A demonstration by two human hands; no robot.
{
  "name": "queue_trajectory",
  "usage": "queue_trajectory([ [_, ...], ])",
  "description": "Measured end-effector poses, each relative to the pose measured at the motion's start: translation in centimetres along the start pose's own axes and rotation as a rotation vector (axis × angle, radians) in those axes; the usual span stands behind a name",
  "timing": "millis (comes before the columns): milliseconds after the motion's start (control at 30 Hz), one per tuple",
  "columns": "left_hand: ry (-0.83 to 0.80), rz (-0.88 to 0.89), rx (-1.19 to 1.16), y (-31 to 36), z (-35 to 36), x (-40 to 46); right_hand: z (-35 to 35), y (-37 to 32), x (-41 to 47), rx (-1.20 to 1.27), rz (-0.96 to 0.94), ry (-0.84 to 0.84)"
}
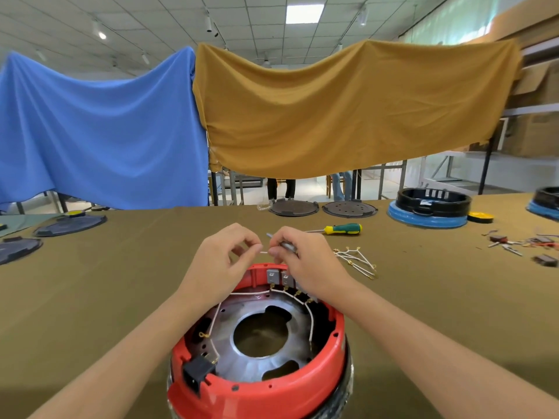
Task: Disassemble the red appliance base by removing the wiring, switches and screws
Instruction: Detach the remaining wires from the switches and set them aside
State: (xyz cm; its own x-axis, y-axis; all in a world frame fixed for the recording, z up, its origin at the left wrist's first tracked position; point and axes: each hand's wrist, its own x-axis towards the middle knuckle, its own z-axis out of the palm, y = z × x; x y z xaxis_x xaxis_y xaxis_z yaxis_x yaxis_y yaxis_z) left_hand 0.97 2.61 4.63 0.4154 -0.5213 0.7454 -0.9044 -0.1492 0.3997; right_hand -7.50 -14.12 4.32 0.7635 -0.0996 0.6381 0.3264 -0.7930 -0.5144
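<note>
Head view, step in hand: both hands are working just above the far rim of the red appliance base (257, 385), apparently pulling a white wire (263, 252) off a small grey switch (287, 245).
How to do it well: judging from the grip, the pull should be running straight along the wire while the switch is being held steady, so the terminal is slipping off rather than bending.
Left hand (222, 261): thumb and forefinger are pinching together on the wire's end, the other fingers curling loosely.
Right hand (302, 258): it is closing around the grey switch, fingertips meeting the wire's other end.
Base: it is sitting at lower centre of the frame on the olive table (106, 282), with switches (279, 276) and looping wires still fitted at its far wall and a black socket (198, 371) at lower left.
Right of centre: freed wires (357, 261) are lying beside a green screwdriver (343, 228).
</note>
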Motion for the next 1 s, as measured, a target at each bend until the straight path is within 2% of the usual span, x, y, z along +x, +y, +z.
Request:
queue_trajectory([
  [367, -0.041, 0.049, 0.101, 0.7, -0.2, 0.1, -0.1, -0.2, 0.1, 0.003, 0.094, -0.036],
  [467, -0.043, -0.067, 0.068, 0.7, -0.5, 0.3, -0.1, 0.1, 0.2, 0.048, 0.132, 0.004],
  [567, -0.074, -0.188, 0.165, -0.1, -1.0, 0.0, -0.6, 1.0, 0.6, 0.205, 0.273, 0.122],
  [667, -0.213, -0.335, 0.311, -1.1, -2.0, -0.6, -2.3, 3.3, 0.6, 0.301, 0.44, 0.268],
  [767, -0.394, -0.504, 0.34, -1.8, -2.5, -1.4, -4.2, 6.9, -0.9, 0.157, 0.493, 0.385],
  [833, -0.425, -0.506, 0.34, -1.9, -2.3, -1.7, -5.1, 9.0, -2.1, 0.012, 0.487, 0.424],
  [1000, -0.39, -0.531, 0.408, -2.0, -1.3, -1.1, -6.5, 12.5, -3.7, -0.307, 0.536, 0.226],
])
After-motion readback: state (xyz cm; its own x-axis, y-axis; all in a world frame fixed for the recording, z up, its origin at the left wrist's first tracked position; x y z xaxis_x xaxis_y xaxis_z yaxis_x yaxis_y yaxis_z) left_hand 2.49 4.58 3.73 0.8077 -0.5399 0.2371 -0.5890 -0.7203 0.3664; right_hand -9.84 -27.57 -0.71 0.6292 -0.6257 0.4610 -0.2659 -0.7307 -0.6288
